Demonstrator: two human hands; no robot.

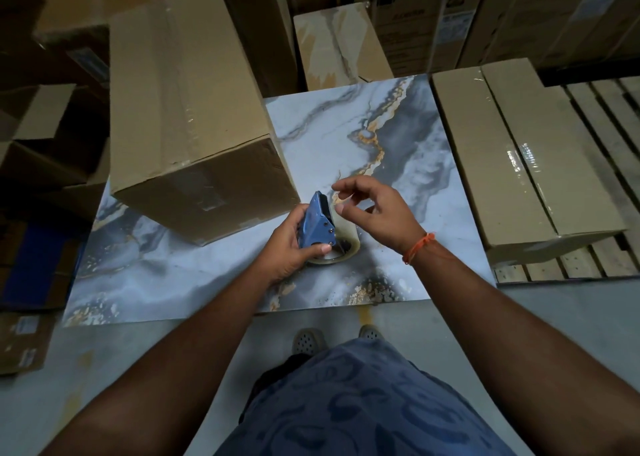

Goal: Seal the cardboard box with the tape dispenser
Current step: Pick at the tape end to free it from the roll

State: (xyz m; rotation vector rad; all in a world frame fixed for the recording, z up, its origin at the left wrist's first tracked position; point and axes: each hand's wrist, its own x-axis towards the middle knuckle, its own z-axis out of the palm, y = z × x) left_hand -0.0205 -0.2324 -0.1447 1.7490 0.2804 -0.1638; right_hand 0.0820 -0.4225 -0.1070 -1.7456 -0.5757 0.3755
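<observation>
A long brown cardboard box lies on the left half of a marble-patterned table, with tape along its top seam. My left hand grips a blue tape dispenser with a clear tape roll, just off the box's near right corner. My right hand hovers right beside the dispenser's front end, thumb and forefinger curled close together. Whether a tape end is pinched between them is too faint to tell.
Two flat wrapped cartons lie on a wooden pallet to the right. More cardboard boxes stand behind the table and open boxes at the left. My feet are on the grey floor near the table's front edge.
</observation>
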